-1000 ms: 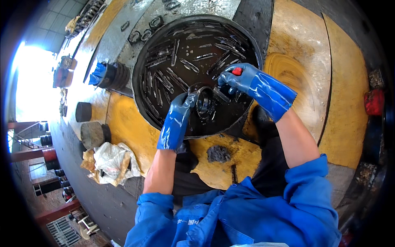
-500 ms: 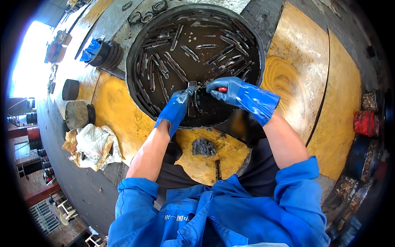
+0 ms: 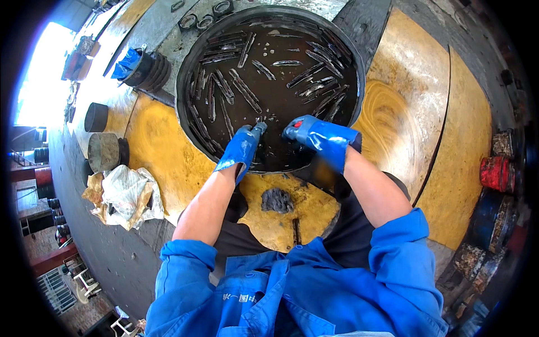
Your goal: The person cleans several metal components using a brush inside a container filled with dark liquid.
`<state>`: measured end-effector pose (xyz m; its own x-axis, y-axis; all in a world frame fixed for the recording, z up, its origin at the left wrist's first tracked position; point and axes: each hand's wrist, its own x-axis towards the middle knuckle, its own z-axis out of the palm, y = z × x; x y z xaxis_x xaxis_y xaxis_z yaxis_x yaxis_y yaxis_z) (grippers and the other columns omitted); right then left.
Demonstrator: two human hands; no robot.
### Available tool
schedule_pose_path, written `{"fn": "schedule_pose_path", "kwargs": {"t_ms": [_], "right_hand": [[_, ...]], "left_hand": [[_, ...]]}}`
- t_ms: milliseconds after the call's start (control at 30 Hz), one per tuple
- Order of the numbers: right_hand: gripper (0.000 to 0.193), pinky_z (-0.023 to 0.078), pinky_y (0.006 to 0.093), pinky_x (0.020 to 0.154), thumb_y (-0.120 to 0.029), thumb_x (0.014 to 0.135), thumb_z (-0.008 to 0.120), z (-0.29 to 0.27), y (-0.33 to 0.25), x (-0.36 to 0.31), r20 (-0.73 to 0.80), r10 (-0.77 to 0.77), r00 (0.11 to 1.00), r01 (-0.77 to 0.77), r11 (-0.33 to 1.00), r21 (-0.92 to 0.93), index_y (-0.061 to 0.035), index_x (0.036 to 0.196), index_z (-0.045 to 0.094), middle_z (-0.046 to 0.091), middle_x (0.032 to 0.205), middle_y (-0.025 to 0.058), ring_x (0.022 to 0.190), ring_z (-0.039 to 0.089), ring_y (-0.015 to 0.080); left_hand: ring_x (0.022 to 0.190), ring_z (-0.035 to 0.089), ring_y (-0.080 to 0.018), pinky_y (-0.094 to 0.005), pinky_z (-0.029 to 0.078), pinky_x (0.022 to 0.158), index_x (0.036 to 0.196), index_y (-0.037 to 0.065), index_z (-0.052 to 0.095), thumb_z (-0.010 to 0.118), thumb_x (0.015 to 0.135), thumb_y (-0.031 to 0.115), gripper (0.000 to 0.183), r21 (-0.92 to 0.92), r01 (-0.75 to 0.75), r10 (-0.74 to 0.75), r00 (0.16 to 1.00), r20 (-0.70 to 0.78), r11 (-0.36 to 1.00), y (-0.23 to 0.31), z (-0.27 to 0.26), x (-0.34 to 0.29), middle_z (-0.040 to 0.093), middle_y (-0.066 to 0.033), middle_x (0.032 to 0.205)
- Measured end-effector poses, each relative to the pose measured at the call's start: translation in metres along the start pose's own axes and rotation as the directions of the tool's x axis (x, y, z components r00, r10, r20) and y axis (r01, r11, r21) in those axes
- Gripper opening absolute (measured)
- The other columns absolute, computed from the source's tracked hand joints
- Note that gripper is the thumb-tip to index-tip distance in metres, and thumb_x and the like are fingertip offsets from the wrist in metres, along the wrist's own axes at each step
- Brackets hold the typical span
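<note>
Both my hands wear blue rubber gloves and work over the near part of a large round metal tub point(image 3: 181, 92). Brown murky liquid point(image 3: 269, 92) fills it, with many long dark grooved strips point(image 3: 245, 91) lying in it. My left hand point(image 3: 247, 143) is closed, fingers pinched together near the liquid; a small dark piece seems to be at its fingertips, too unclear to name. In the closed fist of my right hand point(image 3: 306, 133), a tool with a red handle point(image 3: 298, 124) shows only in part; its working end is hidden. Small pale bits float between the hands.
A dark lump of wet rag or sludge point(image 3: 277, 200) lies on the yellow board before me. To the left are a crumpled white plastic bag point(image 3: 132, 196), metal rings point(image 3: 104, 151) and a dark bucket with blue gloves point(image 3: 140, 67). Large nuts point(image 3: 205, 22) sit beyond the tub.
Both hands have moved slightly nearer and lower, my left away from the strip end beside it. My right wrist has turned, its forearm shifting left. The view has shifted a little.
</note>
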<state>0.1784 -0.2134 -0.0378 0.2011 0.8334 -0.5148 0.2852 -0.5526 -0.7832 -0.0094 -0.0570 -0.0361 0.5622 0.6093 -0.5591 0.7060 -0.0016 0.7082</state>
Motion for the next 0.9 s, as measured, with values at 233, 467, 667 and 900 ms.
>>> {"fn": "schedule_pose_path", "kwargs": {"t_ms": [233,467,667,900], "right_hand": [[0.022,0.06,0.0348,0.07,-0.018,0.101,0.056,-0.002,-0.033,-0.02,-0.02,0.321,0.947,-0.212,0.669,0.712,-0.0068,0.11,0.073,0.075,0.104,0.008,0.085,0.074,0.0199],[0.023,0.06,0.0522,0.074,-0.021,0.105,0.054,0.006,-0.017,-0.001,0.071,0.469,0.88,-0.159,0.152,0.976,-0.0042,0.113,0.067,0.074,0.109,0.0137,0.086,0.073,0.0359],[0.028,0.063,0.0408,0.075,-0.018,0.103,0.059,0.015,-0.033,-0.013,0.069,0.267,0.961,-0.213,0.56,0.8,-0.0018,0.123,0.069,0.074,0.112,0.0131,0.087,0.074,0.0263],[0.027,0.06,0.0324,0.073,-0.026,0.102,0.065,0.004,-0.025,-0.009,0.07,-0.001,0.998,-0.03,0.9,0.435,-0.0069,0.12,0.073,0.076,0.11,0.0077,0.087,0.073,0.0179]], "left_hand": [[0.114,0.062,-0.0216,-0.0335,0.043,0.104,0.131,-0.005,0.064,0.057,0.104,0.042,0.055,-0.209,0.035,-0.004,0.989,0.148,0.977,0.041,-0.018,-0.039,0.07,-0.014,0.125],[0.106,0.061,-0.0186,-0.032,0.045,0.101,0.13,-0.003,0.065,0.051,0.108,0.042,0.053,-0.235,0.05,-0.004,0.981,0.192,0.971,0.038,-0.016,-0.034,0.071,-0.0114,0.119],[0.102,0.063,-0.0199,-0.0346,0.047,0.096,0.128,-0.006,0.065,0.05,0.107,0.043,0.055,-0.225,0.025,0.009,0.989,0.148,0.974,0.027,-0.01,-0.019,0.071,-0.0141,0.117],[0.112,0.062,-0.0258,-0.0378,0.045,0.104,0.132,-0.005,0.063,0.05,0.107,0.047,0.059,-0.157,-0.008,0.019,0.997,0.07,0.988,0.017,0.001,-0.005,0.069,-0.0183,0.125]]}}
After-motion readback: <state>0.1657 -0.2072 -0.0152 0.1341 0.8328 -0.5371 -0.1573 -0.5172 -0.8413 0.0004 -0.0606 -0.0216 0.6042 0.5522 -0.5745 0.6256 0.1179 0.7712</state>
